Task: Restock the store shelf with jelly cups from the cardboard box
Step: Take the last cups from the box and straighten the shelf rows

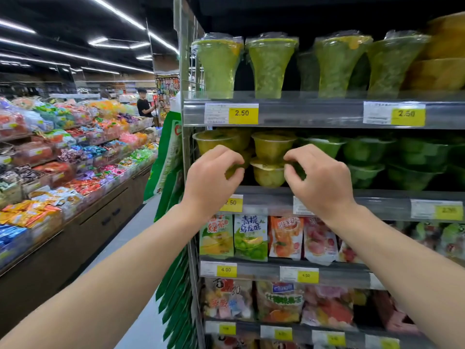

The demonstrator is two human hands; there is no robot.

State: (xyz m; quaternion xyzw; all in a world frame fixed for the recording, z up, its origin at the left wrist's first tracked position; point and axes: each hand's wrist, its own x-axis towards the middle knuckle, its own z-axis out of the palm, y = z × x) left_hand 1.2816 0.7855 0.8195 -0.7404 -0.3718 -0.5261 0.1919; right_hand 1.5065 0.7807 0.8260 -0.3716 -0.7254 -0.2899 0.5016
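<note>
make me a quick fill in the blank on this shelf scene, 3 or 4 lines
1. Both hands, left and right, reach to the shelf of ____ jelly cups.
2. The price tag above those cups reads ____.
3. The tall cups on the shelf above are ____ in colour.
4. The pouches hang ____ the shelf the hands work at.

Missing words: yellow; 2.50; green; below

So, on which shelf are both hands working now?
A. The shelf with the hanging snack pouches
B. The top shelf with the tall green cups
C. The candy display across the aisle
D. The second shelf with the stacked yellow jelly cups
D: the left hand and right hand are both raised at the stacked yellow jelly cups on the second shelf, below the tall green cups.
</note>
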